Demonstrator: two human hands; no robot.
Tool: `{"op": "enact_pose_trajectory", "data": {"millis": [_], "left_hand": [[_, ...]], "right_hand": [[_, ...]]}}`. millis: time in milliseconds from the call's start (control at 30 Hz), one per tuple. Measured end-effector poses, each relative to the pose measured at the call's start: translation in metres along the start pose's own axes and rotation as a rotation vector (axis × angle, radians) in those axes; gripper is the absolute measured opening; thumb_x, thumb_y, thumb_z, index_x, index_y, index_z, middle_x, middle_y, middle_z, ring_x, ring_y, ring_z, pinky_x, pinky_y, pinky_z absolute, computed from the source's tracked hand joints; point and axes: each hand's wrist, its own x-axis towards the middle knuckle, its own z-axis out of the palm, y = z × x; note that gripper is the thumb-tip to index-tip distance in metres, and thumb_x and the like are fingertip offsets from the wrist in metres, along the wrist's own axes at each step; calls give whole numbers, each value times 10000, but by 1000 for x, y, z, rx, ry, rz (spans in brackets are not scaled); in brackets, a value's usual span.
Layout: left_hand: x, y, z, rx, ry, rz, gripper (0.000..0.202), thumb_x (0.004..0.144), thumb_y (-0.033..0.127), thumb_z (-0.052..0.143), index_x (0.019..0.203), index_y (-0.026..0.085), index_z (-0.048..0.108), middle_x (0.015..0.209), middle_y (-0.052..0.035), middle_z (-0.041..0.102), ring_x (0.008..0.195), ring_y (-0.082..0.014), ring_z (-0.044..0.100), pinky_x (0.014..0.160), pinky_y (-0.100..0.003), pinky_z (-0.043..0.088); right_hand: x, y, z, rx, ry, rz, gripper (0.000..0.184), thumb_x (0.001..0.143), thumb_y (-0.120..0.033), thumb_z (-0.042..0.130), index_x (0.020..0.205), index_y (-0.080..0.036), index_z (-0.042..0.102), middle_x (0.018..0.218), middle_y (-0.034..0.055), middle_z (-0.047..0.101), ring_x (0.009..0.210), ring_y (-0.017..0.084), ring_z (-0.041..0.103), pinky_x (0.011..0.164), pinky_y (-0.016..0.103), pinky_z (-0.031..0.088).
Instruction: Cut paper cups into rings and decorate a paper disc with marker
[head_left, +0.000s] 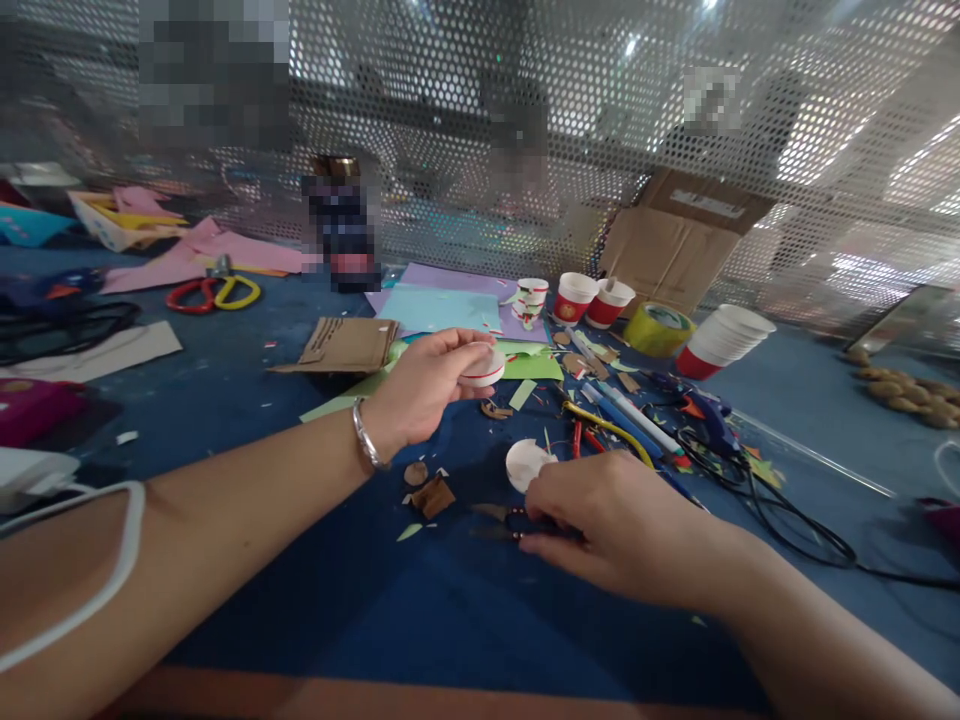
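Observation:
My left hand (427, 385) is raised a little above the blue table (315, 580) and pinches the cut-off bottom of a white paper cup with a red rim line (484, 367). A metal bangle sits on that wrist. My right hand (600, 520) lies low on the table with its fingers curled over small dark scissors (499, 520), whose blades point left. A white paper disc (525, 462) lies just beyond my right hand. Brown cardboard scraps (429, 492) lie between my two hands.
Red-and-white paper cups (592, 298) and a stack of cups on its side (720, 340) stand at the back, beside a yellow tape roll (658, 328). Coloured paper sheets (450, 305), red and yellow scissors (214, 292), pens, pliers, a glue gun (705, 412) with black cable, and a cardboard box (675, 240) crowd the table.

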Motion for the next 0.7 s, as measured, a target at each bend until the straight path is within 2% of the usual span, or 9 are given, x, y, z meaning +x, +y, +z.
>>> {"op": "enact_pose_trajectory", "data": {"millis": [67, 167, 233, 333, 433, 533, 633, 700], "left_hand": [[-3, 1, 1, 15, 15, -31, 82, 886, 240, 639, 929, 172, 621, 898, -44, 636, 850, -184, 660, 601, -299, 587], [-7, 4, 4, 48, 55, -87, 62, 922, 224, 602, 958, 195, 562, 853, -37, 649, 772, -196, 697, 477, -244, 532], [-8, 6, 6, 54, 59, -106, 69, 931, 218, 599, 961, 194, 542, 846, -35, 658, 723, -178, 699, 455, -216, 503], [-8, 7, 7, 38, 40, -101, 129, 904, 167, 636, 979, 180, 532, 850, -33, 658, 718, -150, 684, 505, -215, 526], [-8, 5, 6, 41, 31, -86, 251, 851, 110, 679, 1042, 170, 528, 886, -39, 666, 739, -139, 675, 549, -214, 533], [-8, 3, 6, 57, 5, -32, 338, 795, 79, 702, 1087, 159, 552, 955, -49, 674, 780, -130, 663, 594, -206, 533], [-9, 1, 7, 76, -21, 28, 344, 746, 97, 719, 1062, 149, 593, 961, -40, 653, 806, -127, 625, 608, -206, 530], [-10, 0, 7, 108, -33, 80, 341, 716, 118, 733, 1030, 150, 605, 965, -34, 636, 822, -135, 602, 596, -209, 523]], "right_hand": [[-1, -3, 2, -16, -54, 1, 124, 915, -287, 586, 843, -195, 628, 807, -3, 654, 698, 132, 550, 596, 272, 285], [-1, -5, 3, 5, -67, 11, 97, 890, -208, 548, 817, -191, 608, 795, -3, 641, 696, 126, 540, 609, 267, 300], [-1, -6, 3, 23, -22, 17, 77, 839, -170, 550, 771, -187, 581, 760, -11, 617, 662, 115, 500, 599, 263, 298], [-1, -5, -2, 98, 91, 40, 72, 752, -129, 563, 726, -188, 532, 711, -30, 565, 624, 99, 445, 585, 252, 299], [-1, 0, -9, 261, 181, 91, 102, 726, -97, 545, 721, -193, 512, 694, -39, 542, 609, 90, 452, 572, 234, 326], [-1, 8, -13, 488, 229, 172, 88, 779, -108, 523, 755, -191, 543, 686, -27, 586, 603, 97, 515, 555, 224, 373], [0, 16, -13, 809, 271, 257, 49, 845, -160, 512, 809, -193, 517, 732, -10, 648, 540, 94, 574, 493, 214, 407], [0, 20, -11, 950, 317, 279, 52, 866, -190, 526, 828, -197, 492, 755, -8, 663, 466, 76, 548, 434, 204, 383]]}}
